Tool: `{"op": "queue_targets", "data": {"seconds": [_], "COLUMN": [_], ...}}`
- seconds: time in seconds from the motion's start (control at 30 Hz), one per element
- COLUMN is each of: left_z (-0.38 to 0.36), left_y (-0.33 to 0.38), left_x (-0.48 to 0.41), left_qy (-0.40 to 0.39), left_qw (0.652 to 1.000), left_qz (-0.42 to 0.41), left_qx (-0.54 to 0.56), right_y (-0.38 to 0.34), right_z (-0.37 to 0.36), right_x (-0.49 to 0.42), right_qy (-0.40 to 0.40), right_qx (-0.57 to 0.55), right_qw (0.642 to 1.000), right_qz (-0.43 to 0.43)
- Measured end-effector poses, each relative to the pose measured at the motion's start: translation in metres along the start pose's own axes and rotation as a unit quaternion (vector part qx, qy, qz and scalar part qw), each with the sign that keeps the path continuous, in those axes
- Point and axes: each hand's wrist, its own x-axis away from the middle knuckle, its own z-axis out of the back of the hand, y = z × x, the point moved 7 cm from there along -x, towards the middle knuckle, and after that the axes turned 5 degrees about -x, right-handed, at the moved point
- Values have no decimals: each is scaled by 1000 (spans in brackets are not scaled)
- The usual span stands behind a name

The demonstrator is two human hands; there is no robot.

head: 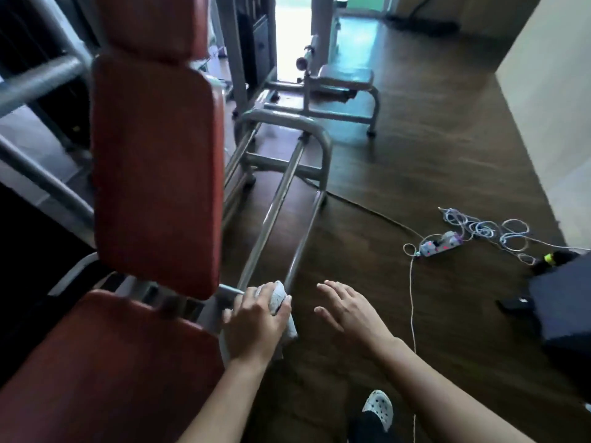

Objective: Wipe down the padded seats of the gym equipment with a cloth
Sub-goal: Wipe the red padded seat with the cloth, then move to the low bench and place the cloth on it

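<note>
left hand (256, 318) fingers curled in a grip, right hand (345, 310) flat, fingers spread

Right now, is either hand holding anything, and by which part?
The left hand grips the bunched white cloth around its middle, beside the red seat pad. The right hand is open and empty.

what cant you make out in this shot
Head view only:
- cloth: mostly covered by the left hand gripping it.
- red seat pad: cut off by the bottom and left edges.
- power strip on the floor: too small and blurred to read.
- right hand: palm faces away.
</note>
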Motion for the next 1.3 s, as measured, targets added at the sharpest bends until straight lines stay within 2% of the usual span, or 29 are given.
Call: {"op": "queue_targets", "data": {"seconds": [0.13,0.4,0.6,0.8,1.03,1.3], "left_z": [-17,-55,-76,-111,-137,-165], "left_y": [81,245,313,341,385,441], "left_x": [-34,-112,-176,-276,-463,-658], "left_qy": [-5,-4,5,-1,29,11], "left_qw": [999,995,994,993,986,982], "left_qz": [-47,-101,-106,-116,-167,-189], "left_qx": [-8,-15,-1,12,2,16], "right_y": [79,210,278,331,388,460], "right_z": [39,144,188,209,273,349], "right_x": [8,3,-45,-135,-292,-447], "right_qy": [20,54,49,44,89,122], "right_qx": [-14,-28,-15,-27,-30,-49], "right_qw": [998,988,986,985,977,965], "right_qz": [-64,-141,-156,-167,-191,-229]}}
